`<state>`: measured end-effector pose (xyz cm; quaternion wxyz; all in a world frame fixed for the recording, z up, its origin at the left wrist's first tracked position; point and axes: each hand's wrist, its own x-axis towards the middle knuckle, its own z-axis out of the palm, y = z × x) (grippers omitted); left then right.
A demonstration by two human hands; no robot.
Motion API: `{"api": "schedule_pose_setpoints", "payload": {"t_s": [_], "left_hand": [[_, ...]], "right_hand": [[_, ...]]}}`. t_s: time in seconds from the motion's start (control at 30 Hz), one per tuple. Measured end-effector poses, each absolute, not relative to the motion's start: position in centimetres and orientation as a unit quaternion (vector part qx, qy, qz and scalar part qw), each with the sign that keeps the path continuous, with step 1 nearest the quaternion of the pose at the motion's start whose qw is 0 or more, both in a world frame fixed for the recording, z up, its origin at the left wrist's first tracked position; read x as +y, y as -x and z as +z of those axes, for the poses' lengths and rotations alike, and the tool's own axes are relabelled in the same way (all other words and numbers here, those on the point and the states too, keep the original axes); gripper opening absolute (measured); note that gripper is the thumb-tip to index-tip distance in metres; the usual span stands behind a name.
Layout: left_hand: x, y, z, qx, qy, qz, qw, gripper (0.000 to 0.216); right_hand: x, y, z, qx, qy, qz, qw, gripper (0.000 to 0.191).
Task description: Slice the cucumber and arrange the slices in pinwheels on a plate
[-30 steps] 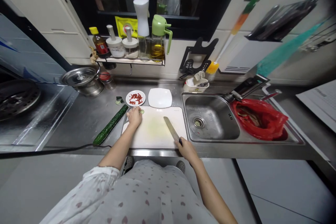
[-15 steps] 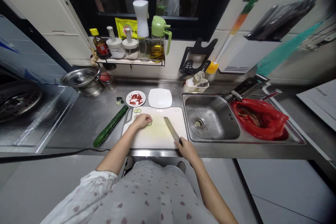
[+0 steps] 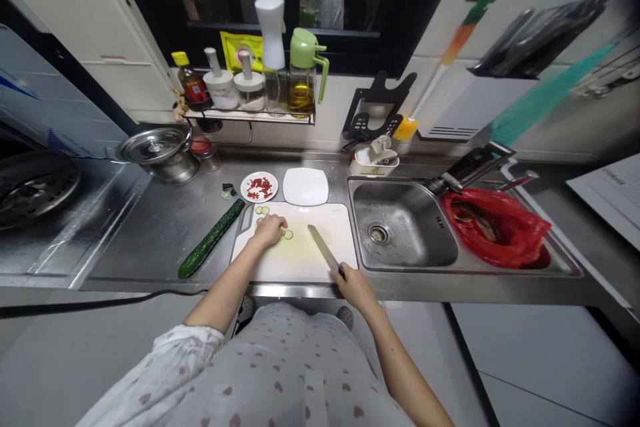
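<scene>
My right hand [image 3: 353, 280] is wrapped round the dark handle of a kitchen knife [image 3: 324, 248], its blade angled away to the upper left above the white cutting board [image 3: 320, 270]. Over the board's left half is my left hand [image 3: 271, 229], fingers slightly bent and thumb a little apart. A thin cucumber slice [image 3: 289, 235] lies just right of its fingertips. More cucumber slices [image 3: 263, 211] sit at the board's upper left, some partly hidden by this hand. A long green cucumber [image 3: 212, 240] rests on the counter left of the board.
Behind the board stand a white plate [image 3: 305, 187] and a small plate [image 3: 249, 195] with red chopped pieces. Dark green scraps [image 3: 228, 191] lie beside it. A sink [image 3: 403, 223] and a red bag [image 3: 497, 230] are to the right; a steel pot [image 3: 173, 167] stands back left.
The cucumber slice by my left fingertips shows more fully and lies slightly further right. The knife blade has shifted a little left in my right hand.
</scene>
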<state>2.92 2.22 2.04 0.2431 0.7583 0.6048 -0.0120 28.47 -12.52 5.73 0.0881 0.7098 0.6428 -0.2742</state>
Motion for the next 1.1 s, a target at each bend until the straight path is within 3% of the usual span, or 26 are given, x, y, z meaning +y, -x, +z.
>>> {"api": "schedule_pose_setpoints", "payload": {"t_s": [1.1], "left_hand": [[2.5, -3.3, 0.8, 0.66, -0.703, 0.001, 0.265, 0.015]], "right_hand": [[-12.6, -23.8, 8.2, 0.669, -0.665, -0.29, 0.163, 0.029]]}}
